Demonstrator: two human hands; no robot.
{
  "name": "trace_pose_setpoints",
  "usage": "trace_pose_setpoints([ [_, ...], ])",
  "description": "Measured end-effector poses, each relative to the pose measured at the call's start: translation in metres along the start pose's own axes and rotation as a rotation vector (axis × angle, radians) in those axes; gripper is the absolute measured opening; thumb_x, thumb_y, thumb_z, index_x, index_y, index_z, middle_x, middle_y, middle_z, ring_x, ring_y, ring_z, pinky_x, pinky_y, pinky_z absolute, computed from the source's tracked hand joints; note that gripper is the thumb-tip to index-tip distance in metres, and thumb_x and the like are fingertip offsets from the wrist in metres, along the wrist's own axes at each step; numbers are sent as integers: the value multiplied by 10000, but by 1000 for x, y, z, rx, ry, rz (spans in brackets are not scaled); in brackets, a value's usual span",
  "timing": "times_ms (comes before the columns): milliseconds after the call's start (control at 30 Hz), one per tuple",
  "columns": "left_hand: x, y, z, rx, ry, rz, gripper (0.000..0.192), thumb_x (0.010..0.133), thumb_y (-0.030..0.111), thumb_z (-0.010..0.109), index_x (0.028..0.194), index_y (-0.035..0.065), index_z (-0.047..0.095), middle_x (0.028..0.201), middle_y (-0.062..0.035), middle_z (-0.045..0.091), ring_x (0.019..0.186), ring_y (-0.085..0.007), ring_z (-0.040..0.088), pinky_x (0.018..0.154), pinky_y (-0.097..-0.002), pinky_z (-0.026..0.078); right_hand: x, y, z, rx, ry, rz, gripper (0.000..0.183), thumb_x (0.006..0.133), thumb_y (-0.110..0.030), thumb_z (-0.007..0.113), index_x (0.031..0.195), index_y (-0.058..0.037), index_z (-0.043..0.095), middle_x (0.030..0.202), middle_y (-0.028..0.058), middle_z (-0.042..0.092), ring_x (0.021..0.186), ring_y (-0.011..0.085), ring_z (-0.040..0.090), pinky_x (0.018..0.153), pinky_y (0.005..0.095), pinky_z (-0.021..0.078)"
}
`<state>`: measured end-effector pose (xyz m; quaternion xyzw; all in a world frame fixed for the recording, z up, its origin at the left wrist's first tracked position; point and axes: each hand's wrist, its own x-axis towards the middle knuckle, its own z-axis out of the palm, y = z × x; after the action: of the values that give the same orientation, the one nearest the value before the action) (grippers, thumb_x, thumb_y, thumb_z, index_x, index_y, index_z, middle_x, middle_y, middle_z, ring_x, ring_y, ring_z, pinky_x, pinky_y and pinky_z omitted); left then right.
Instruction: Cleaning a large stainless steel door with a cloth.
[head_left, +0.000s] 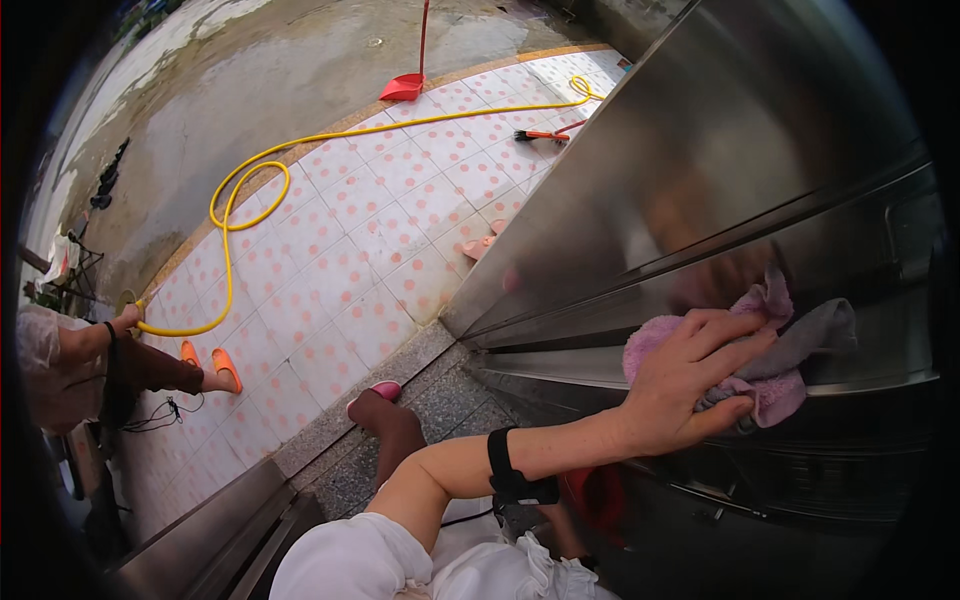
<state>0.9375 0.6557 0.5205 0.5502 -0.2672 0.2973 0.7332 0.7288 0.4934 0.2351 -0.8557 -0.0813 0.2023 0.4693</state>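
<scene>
My left hand (694, 379) presses a bunched pink and grey cloth (780, 390) against a dark, shiny metal door (720, 187). Its fingers spread over the cloth and the thumb lies along the lower side. A loose grey end sticks out to the right beyond the fingertips. Around my left forearm is a black strap with a small device (517, 480). My right hand is not in view; a strip of skin shows under the left forearm, but I cannot tell what it belongs to. Beside it is a blurred red thing (596, 499).
At left another person (64, 367), in orange sandals, has a hand on a yellow hose (225, 262) looping across the dotted tiles (352, 247). A red dustpan (405, 87) stands at the tile edge. A brush (541, 136) lies near the door. My foot is beside the stone threshold (360, 405).
</scene>
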Motion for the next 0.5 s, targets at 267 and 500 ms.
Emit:
trace_pose_setpoints([
  [267, -309, -253, -66, 255, 125, -719, 347, 978, 236, 445, 1126, 4, 657, 1256, -175, 591, 1140, -337, 552, 978, -398, 428, -86, 123, -43, -39, -286, 632, 321, 945, -187, 612, 1216, -19, 641, 1035, 82, 724, 878, 129, 693, 787, 296, 544],
  [500, -331, -274, -95, 725, 60, -1337, 339, 910, 285, 513, 1076, 41, 680, 1161, -145, 635, 1103, -375, 565, 891, -443, 469, -63, 111, -10, 65, -304, 640, 309, 970, -190, 587, 1236, -38, 628, 1030, 81, 725, 896, 143, 698, 770, 276, 539],
])
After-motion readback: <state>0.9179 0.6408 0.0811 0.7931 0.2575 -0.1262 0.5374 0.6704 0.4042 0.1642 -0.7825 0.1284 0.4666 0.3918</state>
